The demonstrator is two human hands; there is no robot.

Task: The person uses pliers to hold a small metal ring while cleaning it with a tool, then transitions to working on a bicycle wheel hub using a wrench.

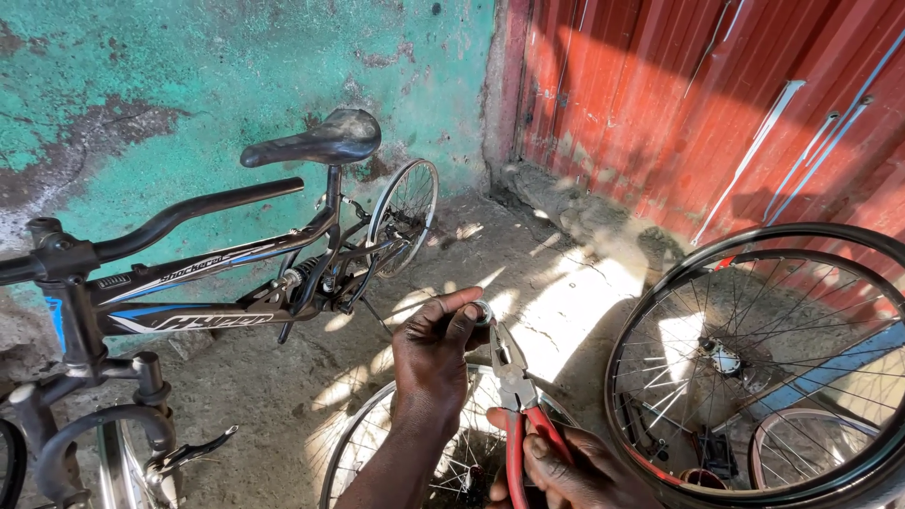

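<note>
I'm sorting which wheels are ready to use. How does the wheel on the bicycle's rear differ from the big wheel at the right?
The bicycle's rear wheel is mounted in the frame and stands upright by the green wall; the big wheel at the right is loose and tilted. The rear wheel shows a bare, pale metal rim, while the right wheel wears a black tyre. The rear wheel looks smaller in view, though it sits farther off. Both are spoked.

White lettering decals on black bike frame (203, 292) tubes, blue accents, left side
</note>
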